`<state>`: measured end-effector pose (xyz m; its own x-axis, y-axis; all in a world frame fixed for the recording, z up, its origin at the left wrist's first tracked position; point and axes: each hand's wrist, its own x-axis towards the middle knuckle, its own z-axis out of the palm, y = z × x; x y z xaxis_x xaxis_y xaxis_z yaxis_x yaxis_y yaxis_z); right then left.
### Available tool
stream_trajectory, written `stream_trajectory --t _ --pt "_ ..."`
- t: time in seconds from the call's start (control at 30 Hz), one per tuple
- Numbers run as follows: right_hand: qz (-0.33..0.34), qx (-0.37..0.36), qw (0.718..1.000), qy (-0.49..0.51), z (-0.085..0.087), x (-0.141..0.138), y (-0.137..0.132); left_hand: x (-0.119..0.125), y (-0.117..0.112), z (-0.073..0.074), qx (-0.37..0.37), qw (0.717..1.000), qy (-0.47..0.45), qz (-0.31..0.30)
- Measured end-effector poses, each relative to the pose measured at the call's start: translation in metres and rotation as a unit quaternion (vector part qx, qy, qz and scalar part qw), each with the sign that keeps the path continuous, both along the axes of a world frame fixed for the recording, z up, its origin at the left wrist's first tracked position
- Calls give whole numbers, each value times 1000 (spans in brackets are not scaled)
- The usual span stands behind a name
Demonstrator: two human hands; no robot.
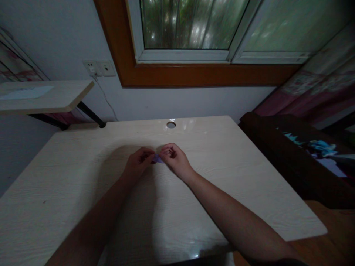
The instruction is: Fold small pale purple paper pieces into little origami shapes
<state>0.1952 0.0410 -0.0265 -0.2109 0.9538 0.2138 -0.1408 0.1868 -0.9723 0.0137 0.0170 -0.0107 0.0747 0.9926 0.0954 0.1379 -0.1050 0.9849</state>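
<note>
A small purple piece, perhaps folded paper (158, 159), is pinched between my two hands above the middle of the desk (222, 155). My left hand (139, 161) grips its left side with thumb and fingertips, fingers curled. From the right, my right hand (175, 157) pinches the other side, its remaining fingers bent. Most of the purple piece is covered by fingertips, so its full shape does not show. Both forearms reach in from the near edge, and a shadow falls on the desk around the left one.
A round cable hole (171, 125) lies near the desk's back edge. On the left, a raised shelf (66, 99) on black legs carries a paper sheet (26, 92). A wall socket (99, 68) has a cord plugged in. Dark furniture (277, 159) with cluttered items stands at right.
</note>
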Motion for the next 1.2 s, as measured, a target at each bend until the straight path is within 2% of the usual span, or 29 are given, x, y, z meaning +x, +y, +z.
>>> stream_trajectory --t 0.13,0.3,0.5,0.63,0.83,1.2 --pt "9 20 999 -33 4 1 -2 -1 1 1 -6 998 54 -20" --pt "-5 57 995 -82 4 2 -4 0 1 2 -24 998 64 -5" --pt "1 42 995 -95 -1 1 -1 -2 3 -3 -23 997 73 19" --pt "12 17 997 -73 2 2 0 -2 5 -5 -42 997 54 24" --pt "-3 -14 1000 -14 6 2 2 -1 5 2 -67 997 24 11" --pt "-3 -63 993 98 1 2 11 1 4 6 -84 996 17 -17"
